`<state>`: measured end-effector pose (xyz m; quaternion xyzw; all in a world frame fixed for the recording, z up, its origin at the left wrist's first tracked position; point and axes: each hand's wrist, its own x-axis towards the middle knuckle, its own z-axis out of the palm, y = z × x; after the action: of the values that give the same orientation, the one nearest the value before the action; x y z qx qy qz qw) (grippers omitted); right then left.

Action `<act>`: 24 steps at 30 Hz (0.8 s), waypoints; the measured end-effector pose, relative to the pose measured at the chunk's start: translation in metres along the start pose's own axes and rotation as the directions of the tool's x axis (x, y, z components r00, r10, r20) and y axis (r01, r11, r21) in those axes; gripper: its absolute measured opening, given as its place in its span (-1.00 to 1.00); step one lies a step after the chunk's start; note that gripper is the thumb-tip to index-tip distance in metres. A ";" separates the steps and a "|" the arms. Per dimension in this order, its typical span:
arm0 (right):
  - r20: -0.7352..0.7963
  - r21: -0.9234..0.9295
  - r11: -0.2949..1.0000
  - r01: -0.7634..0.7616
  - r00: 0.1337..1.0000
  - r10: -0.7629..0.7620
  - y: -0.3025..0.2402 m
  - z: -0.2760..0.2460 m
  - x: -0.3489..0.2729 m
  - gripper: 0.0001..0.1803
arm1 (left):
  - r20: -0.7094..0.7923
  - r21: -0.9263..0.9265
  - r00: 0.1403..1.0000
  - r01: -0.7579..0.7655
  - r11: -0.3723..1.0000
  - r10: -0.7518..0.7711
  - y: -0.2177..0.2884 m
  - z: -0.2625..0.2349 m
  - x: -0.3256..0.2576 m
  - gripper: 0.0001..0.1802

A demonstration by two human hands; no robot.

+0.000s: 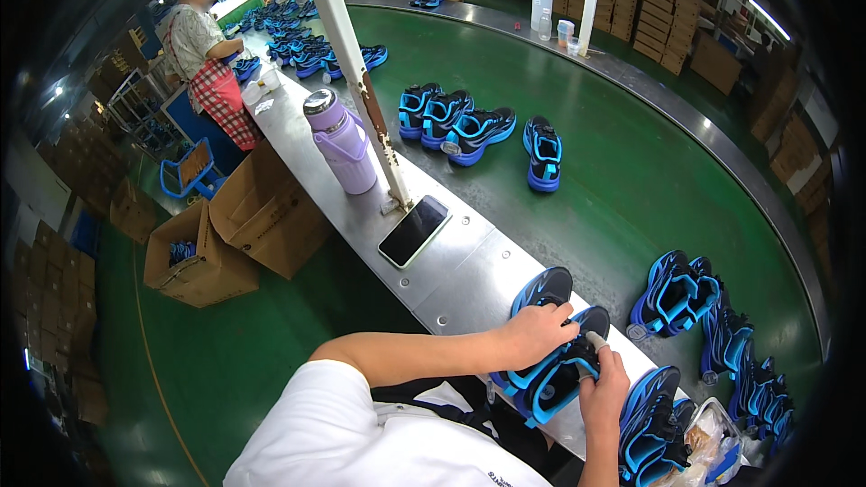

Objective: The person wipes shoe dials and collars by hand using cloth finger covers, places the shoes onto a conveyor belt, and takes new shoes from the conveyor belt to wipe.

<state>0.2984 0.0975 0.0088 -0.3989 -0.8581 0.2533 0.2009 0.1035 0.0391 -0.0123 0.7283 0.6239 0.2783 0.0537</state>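
A pair of black sneakers with blue soles and bright blue trim lies on the metal ledge in front of me. My left hand (pixel 539 335) reaches across the farther shoe, its fingers bent together at the lace area of the nearer sneaker (pixel 552 394). On that sneaker's other side, my right hand (pixel 604 390) grips near the collar and laces. One of its fingertips wears a pale cover. The laces themselves are mostly hidden by my fingers. More sneakers (pixel 651 428) stand right beside my right forearm.
Along the ledge are a phone (pixel 415 231), a purple bottle (pixel 343 142) and a white post (pixel 356 72). Sneakers (pixel 456 122) stand on the green conveyor belt (pixel 622 189). Cardboard boxes (pixel 203 257) sit on the floor at left. A co-worker (pixel 212 63) stands farther up the line.
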 end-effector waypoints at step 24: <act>0.095 -0.305 0.935 0.179 0.983 -0.158 -0.036 0.011 -0.037 -0.56 | 0.174 0.197 0.981 -0.117 0.973 0.083 0.022 0.003 -0.022 -0.91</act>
<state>0.2941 0.0459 0.0163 -0.3416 -0.9247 0.1101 0.1266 0.1233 0.0149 -0.0131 0.7810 0.6052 0.1533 0.0152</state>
